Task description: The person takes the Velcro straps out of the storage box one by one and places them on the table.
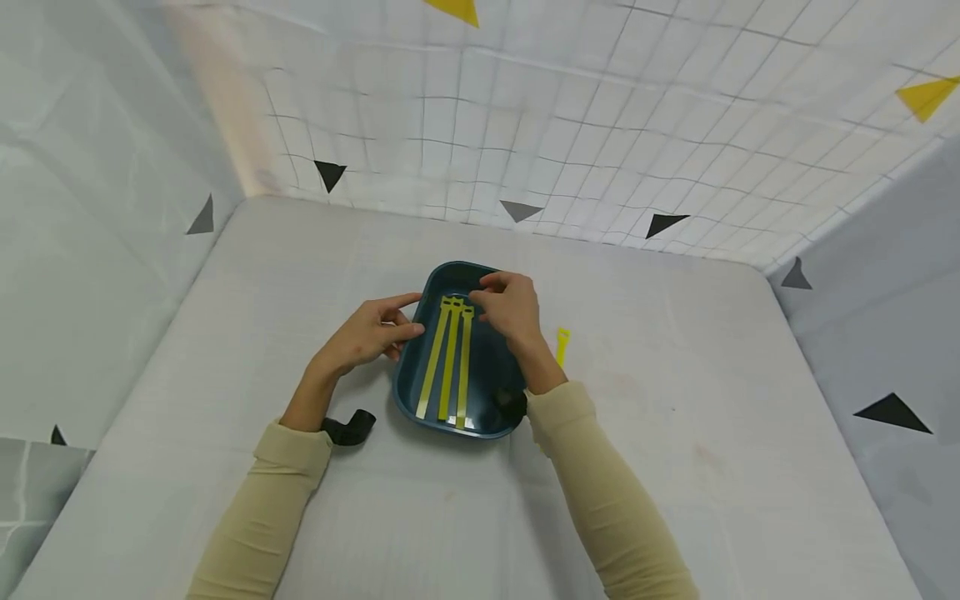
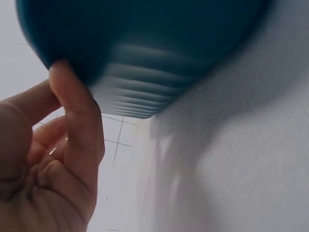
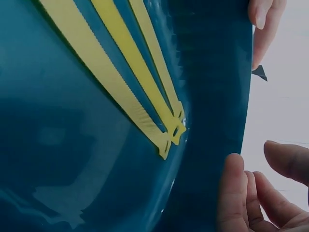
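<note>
Three yellow hook-and-loop cable ties [image 1: 452,358] lie side by side in a dark teal tray [image 1: 491,367], their slotted heads at its far end. My left hand [image 1: 371,333] holds the tray's left rim with thumb and index finger. From below, the left thumb [image 2: 77,116] shows against the tray's edge. Over the tray's far right part hovers my right hand [image 1: 512,310], nothing visible between its fingers. In the right wrist view the right hand [image 3: 251,198] has its thumb apart from its fingers, beside the tray wall. Whether those fingers touch the wall I cannot tell.
Another yellow cable tie [image 1: 562,343] lies right of the tray, partly hidden by my right forearm. Black wrist-worn devices [image 1: 352,427] sit at both wrists. A white sheet [image 1: 675,467] covers the table, with a gridded white wall [image 1: 540,142] behind.
</note>
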`<state>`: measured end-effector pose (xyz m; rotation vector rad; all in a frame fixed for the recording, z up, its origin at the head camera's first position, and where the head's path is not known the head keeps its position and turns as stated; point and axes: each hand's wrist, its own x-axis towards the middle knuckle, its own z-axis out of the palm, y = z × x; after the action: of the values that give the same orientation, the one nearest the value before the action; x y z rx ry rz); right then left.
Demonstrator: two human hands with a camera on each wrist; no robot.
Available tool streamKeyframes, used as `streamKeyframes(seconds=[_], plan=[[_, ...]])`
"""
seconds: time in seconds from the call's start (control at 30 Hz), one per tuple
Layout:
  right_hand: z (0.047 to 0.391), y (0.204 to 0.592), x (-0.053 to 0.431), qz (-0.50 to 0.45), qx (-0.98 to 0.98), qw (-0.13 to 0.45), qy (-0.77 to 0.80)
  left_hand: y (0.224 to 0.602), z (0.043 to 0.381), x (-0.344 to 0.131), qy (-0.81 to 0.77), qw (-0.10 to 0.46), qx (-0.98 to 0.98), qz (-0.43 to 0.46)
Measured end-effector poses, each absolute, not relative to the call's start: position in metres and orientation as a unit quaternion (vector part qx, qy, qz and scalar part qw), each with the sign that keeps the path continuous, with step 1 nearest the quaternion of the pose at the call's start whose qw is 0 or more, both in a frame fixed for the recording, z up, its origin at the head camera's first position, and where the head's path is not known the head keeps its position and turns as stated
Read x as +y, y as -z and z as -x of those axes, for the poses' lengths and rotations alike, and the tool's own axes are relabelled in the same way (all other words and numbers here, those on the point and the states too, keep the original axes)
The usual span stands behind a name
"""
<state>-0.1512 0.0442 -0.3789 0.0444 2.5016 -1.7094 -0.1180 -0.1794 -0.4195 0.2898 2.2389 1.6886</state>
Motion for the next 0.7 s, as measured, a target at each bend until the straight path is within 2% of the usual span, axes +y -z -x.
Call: streamKeyframes(seconds=[0.7], plan=[[0.156, 0.394, 0.037, -0.032, 0.869, 0.076, 0.488, 0.419, 0.119, -0.180, -0.590, 0.158, 0.785, -0.102]])
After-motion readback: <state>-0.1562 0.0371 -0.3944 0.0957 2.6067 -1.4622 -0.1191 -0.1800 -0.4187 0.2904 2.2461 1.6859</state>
